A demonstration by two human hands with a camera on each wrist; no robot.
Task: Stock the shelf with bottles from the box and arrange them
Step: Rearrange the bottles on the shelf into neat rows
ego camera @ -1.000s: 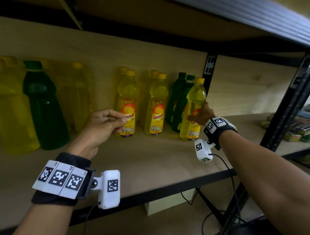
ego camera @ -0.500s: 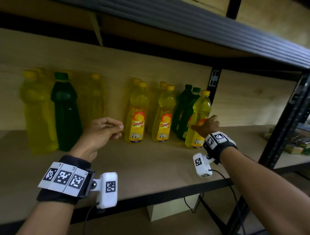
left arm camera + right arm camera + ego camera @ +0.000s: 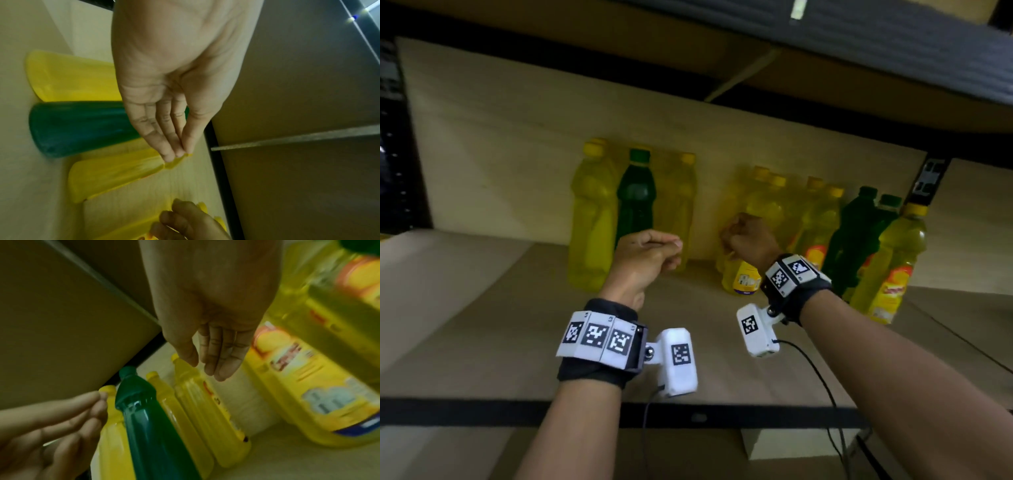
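Yellow and green bottles were stood upright along back of shelf. Left hand and right hand were held in front of bottles, fingers loosely bent, nothing gripped.

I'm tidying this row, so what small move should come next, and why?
Probably grip the labelled yellow bottle just behind the right hand and slide it left. Both hands hold nothing, and a gap splits its group from the green bottle and its neighbours near the left hand.
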